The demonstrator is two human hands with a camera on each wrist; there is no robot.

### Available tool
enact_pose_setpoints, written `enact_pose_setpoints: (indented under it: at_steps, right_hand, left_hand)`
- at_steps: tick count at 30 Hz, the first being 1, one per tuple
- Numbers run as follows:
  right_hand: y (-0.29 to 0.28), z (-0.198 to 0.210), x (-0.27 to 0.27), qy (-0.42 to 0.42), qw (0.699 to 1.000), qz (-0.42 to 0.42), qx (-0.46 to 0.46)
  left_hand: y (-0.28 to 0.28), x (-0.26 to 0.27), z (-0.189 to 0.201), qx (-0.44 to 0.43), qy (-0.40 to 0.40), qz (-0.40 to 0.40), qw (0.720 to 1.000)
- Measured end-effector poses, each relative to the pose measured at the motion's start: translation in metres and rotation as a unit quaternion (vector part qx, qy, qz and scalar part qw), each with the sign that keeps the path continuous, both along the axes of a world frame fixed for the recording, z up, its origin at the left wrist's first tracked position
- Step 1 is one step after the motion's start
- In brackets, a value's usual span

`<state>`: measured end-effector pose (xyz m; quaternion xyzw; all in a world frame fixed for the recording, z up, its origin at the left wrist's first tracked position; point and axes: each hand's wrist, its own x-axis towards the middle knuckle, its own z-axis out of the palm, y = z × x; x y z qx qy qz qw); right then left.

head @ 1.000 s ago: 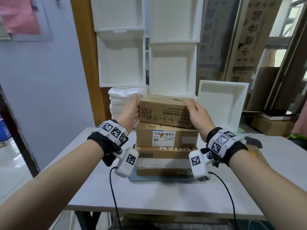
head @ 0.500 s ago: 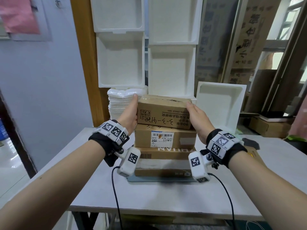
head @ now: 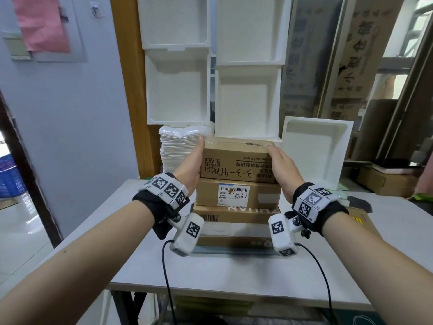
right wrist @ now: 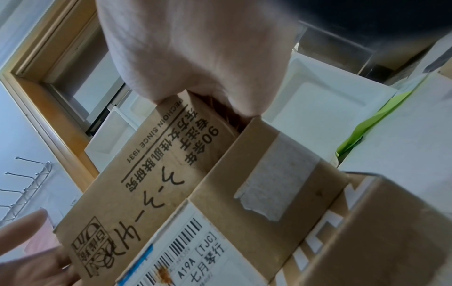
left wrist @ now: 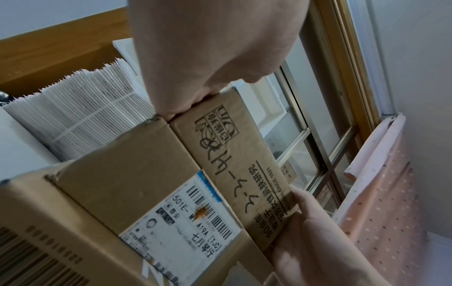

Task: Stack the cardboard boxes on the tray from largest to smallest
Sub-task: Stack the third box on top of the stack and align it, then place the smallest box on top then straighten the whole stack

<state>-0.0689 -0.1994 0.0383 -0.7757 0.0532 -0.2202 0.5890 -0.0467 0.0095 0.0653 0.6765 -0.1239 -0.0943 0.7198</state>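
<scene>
Tabletop stack: top box (head: 236, 162) level, long axis left-right

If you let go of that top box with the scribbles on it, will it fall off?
Probably not. The top box looks to lie flat on the labelled box below, which is slightly wider. It seems stiff: its edges stay straight between the left hand and right hand. A sideways shove might slide it off the tall stack.

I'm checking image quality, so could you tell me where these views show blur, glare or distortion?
Head view: sharp, wide-angle bowing at the edges, bright window glare upper right. Left wrist view: top box print readable, left hand soft. Right wrist view: right hand blurred.
</scene>
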Motion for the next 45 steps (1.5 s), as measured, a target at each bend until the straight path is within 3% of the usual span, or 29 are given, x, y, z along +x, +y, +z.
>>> enact_pose_setpoints:
  at_steps: [11, 18, 30, 37, 45]
  right_hand:
    - [-0.003, -0.001, -0.002, 0.021, 1.0, -0.008, -0.016]
    - [-0.011, 0.0, -0.009, 0.034, 0.999, -0.022, 0.015]
    - [-0.037, 0.008, -0.035, 0.011, 0.999, -0.042, 0.014]
    - [-0.063, 0.008, -0.054, 0.02, 0.997, -0.067, 0.016]
    - [-0.11, -0.011, -0.074, 0.039, 0.993, -0.115, 0.01]
  left_hand:
    - [-0.001, -0.004, 0.001, 0.023, 0.004, -0.015, 1.0]
    - [0.007, 0.0, 0.005, 0.023, 0.022, 0.024, 0.999]
    - [-0.011, -0.006, 0.053, -0.011, -0.071, 0.056, 0.996]
    - [-0.054, -0.019, 0.071, -0.024, -0.128, -0.006, 0.992]
    - [-0.143, -0.049, 0.054, -0.011, -0.1, -0.114, 0.988]
